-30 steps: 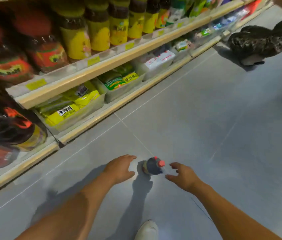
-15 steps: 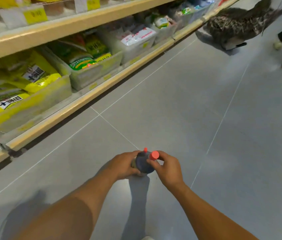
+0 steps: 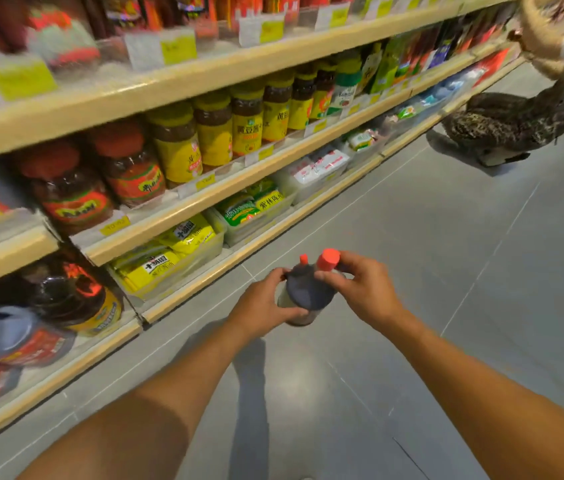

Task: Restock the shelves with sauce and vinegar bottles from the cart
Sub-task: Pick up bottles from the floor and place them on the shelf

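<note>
A dark sauce bottle (image 3: 305, 294) with a red cap and a small red spout is up off the grey floor, in front of me at mid-frame. My left hand (image 3: 261, 304) grips its body from the left side. My right hand (image 3: 365, 292) holds its shoulder and neck from the right, fingers by the red cap. The shelves (image 3: 204, 199) run along my left, stocked with jars and large dark sauce bottles (image 3: 72, 299) on the bottom level. No cart shows in the frame.
Yellow-lidded jars (image 3: 211, 133) and red-lidded jars (image 3: 66, 188) fill the middle shelf. Bins of yellow and green packets (image 3: 166, 258) sit on the bottom shelf. A person in a dark patterned skirt (image 3: 502, 126) stands at the far right by the shelves. Grey tiled floor (image 3: 447, 271) spreads to the right.
Both hands closed round the bottle on the floor and lifted it. My view rose from the floor to the shelves.
</note>
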`<state>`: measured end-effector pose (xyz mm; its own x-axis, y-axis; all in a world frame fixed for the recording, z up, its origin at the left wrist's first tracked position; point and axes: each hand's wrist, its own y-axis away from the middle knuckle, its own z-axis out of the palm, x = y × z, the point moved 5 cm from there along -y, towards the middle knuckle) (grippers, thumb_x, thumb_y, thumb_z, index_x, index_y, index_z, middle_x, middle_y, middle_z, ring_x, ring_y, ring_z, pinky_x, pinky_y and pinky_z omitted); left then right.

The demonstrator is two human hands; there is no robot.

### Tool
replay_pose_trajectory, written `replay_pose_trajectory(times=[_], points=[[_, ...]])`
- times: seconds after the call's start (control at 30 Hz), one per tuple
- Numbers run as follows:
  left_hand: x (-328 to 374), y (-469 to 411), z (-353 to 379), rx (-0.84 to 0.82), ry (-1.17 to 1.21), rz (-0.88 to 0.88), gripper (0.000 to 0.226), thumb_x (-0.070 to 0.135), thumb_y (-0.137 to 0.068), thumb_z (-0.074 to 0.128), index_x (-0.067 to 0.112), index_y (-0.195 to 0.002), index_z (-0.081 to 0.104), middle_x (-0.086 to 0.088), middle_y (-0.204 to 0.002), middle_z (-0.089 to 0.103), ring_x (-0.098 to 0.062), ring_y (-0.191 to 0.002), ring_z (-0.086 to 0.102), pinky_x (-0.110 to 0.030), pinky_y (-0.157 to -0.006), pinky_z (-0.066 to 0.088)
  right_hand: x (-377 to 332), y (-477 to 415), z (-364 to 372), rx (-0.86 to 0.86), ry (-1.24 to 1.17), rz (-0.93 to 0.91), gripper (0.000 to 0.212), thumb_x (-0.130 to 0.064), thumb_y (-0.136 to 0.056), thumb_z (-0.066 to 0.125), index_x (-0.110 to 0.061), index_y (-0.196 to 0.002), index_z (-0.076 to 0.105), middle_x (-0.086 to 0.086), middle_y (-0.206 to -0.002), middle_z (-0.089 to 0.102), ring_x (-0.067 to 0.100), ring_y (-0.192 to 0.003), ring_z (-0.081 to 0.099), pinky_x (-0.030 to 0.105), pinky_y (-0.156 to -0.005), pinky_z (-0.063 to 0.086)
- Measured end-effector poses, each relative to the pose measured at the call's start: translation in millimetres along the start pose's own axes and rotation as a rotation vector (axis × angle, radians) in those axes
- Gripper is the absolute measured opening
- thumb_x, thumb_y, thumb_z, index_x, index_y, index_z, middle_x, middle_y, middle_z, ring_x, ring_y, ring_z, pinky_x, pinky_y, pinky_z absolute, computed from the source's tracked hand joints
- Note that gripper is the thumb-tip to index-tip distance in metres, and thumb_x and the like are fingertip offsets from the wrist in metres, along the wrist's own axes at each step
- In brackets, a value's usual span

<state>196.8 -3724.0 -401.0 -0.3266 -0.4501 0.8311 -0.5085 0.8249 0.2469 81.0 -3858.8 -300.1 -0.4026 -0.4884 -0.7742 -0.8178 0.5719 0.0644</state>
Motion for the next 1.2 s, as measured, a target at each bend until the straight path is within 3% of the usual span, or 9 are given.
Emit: replay_pose_trajectory(times=[0.1, 0.2, 0.33, 0.5, 0.6, 0.7, 0.83, 0.93, 1.2], points=[[50.1, 19.1, -65.7, 0.102, 0.084, 0.002, 0.086, 0.046, -0.070, 0.090, 0.032, -0.143, 0.047, 0.014, -0.138, 0.061, -0.010, -0.128, 0.057, -0.028, -0.104, 0.048, -83.7, -18.1, -36.3, -0.040, -0.031, -0.092, 0.016, -0.034, -0.088, 0.075, -0.037, -0.104, 0.072, -0.027, -0.097, 0.070, -0.005, -0.096, 0.067, 0.024, -0.083, 0.056], [101.6, 40.2, -133.6, 0.184, 0.109, 0.038, 0.082, 0.041, -0.068, 0.093, 0.030, -0.140, 0.053, 0.021, -0.124, 0.061, -0.001, -0.114, 0.058, -0.010, -0.092, 0.045, -165.4, -34.0, -68.6, -0.078, -0.081, -0.192, 0.018, -0.030, -0.087, 0.078, -0.032, -0.104, 0.075, -0.018, -0.098, 0.075, 0.000, -0.097, 0.069, 0.028, -0.084, 0.058], [156.7, 74.2, -210.8, 0.235, 0.117, 0.084, 0.084, 0.048, -0.065, 0.092, 0.030, -0.137, 0.054, 0.015, -0.129, 0.063, -0.007, -0.119, 0.060, -0.033, -0.102, 0.052, -258.4, -45.0, -94.6, -0.149, -0.117, -0.282, 0.013, -0.027, -0.088, 0.078, -0.031, -0.100, 0.075, -0.011, -0.096, 0.077, 0.005, -0.094, 0.071, 0.029, -0.078, 0.059], [205.5, 132.5, -307.9, 0.323, 0.111, 0.091, 0.070, 0.045, -0.065, 0.094, 0.038, -0.123, 0.054, 0.019, -0.116, 0.063, -0.003, -0.107, 0.062, -0.021, -0.083, 0.051, -377.1, -44.0, -104.9, -0.243, -0.170, -0.348, 0.011, -0.020, -0.090, 0.075, -0.026, -0.099, 0.076, -0.005, -0.099, 0.079, 0.007, -0.094, 0.070, 0.031, -0.076, 0.058], [226.0, 164.9, -352.5, 0.371, 0.125, 0.124, 0.073, 0.046, -0.063, 0.095, 0.037, -0.125, 0.058, 0.022, -0.114, 0.067, 0.009, -0.104, 0.062, -0.026, -0.087, 0.054, -431.9, -40.3, -104.8, -0.258, -0.181, -0.399, 0.009, -0.021, -0.091, 0.075, -0.026, -0.098, 0.077, 0.001, -0.098, 0.078, 0.015, -0.092, 0.071, 0.044, -0.076, 0.059], [234.4, 193.0, -388.6, 0.406, 0.173, 0.143, 0.086, 0.051, -0.060, 0.095, 0.035, -0.135, 0.057, 0.021, -0.123, 0.068, 0.005, -0.112, 0.063, -0.031, -0.096, 0.056, -481.5, -32.4, -99.6, -0.253, -0.213, -0.461, 0.006, -0.024, -0.091, 0.073, -0.027, -0.096, 0.076, -0.004, -0.091, 0.077, 0.009, -0.083, 0.069, 0.038, -0.068, 0.057], [232.8, 226.2, -430.9, 0.534, 0.256, 0.141, 0.081, 0.043, -0.058, 0.098, 0.034, -0.129, 0.060, 0.020, -0.118, 0.071, 0.003, -0.110, 0.066, -0.036, -0.093, 0.060, -535.1, -23.8, -81.7, -0.249, -0.299, -0.579, 0.019, -0.026, -0.088, 0.072, -0.021, -0.106, 0.074, -0.008, -0.096, 0.077, 0.010, -0.085, 0.071, 0.038, -0.070, 0.060], [226.5, 249.1, -459.1, 0.676, 0.291, 0.155, 0.078, 0.047, -0.054, 0.095, 0.046, -0.122, 0.058, 0.022, -0.112, 0.073, 0.003, -0.105, 0.068, -0.035, -0.091, 0.060, -551.5, -24.2, -59.0, -0.308, -0.302, -0.626, 0.046, -0.024, -0.086, 0.075, -0.023, -0.131, 0.062, -0.009, -0.122, 0.070, 0.011, -0.116, 0.065, 0.040, -0.081, 0.060], [205.7, 284.3, -522.3, 0.973, 0.246, 0.242, 0.083, 0.037, -0.066, 0.091, 0.032, -0.139, 0.050, 0.011, -0.130, 0.066, -0.009, -0.123, 0.063, -0.045, -0.102, 0.054, -583.3, -41.3, 25.3, -0.429, -0.210, -0.677, 0.073, -0.038, -0.078, 0.080, -0.028, -0.144, 0.048, -0.014, -0.138, 0.060, 0.005, -0.126, 0.058, 0.019, -0.084, 0.056]])
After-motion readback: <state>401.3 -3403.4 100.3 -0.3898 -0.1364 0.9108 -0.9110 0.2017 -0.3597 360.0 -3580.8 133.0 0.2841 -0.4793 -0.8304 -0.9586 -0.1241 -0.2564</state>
